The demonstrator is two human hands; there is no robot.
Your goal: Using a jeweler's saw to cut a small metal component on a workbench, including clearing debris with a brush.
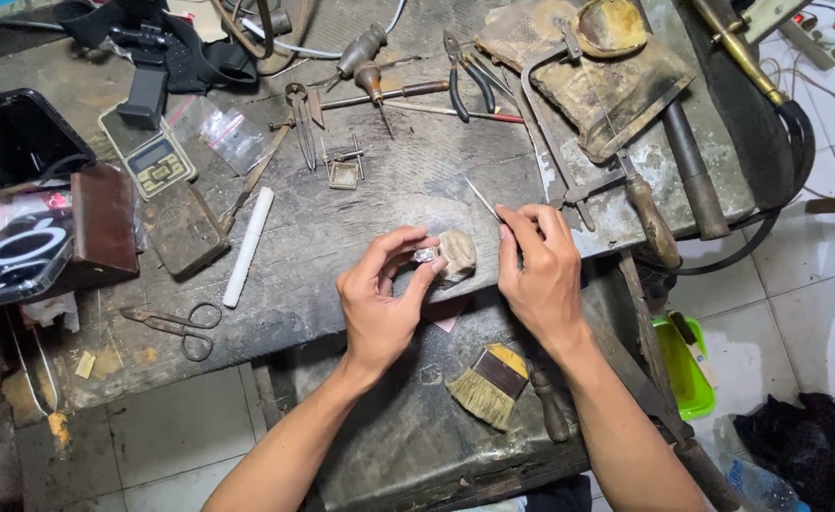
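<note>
Bench: worn, stained grey workbench (360, 199) over a pale tiled floor, crowded with hand tools.
Head view, left hand: left hand (379, 303) has its fingers closed on a small pale metal piece (426, 254), pressed against a tan wooden block (457, 254) at the bench edge.
Head view, right hand: right hand (541, 270) pinches a thin needle-like tool (483, 200), its tip pointing up and away from the piece.
Surroundings: scissors (178, 327), white stick (248, 246), pocket scale (147, 156), pliers (463, 76), saw frame (569, 142), brush (489, 384) on the lower shelf.
Risk, slip: piece is small and held only by fingertips; it may well drop towards the floor.
Risk, puncture: fine point sits near bare fingers; a slip could prick them.
Unclear: shape of the piece, how the tool tip ends, and whether the block is fixed.
Cut off: items at the left and top edges.
</note>
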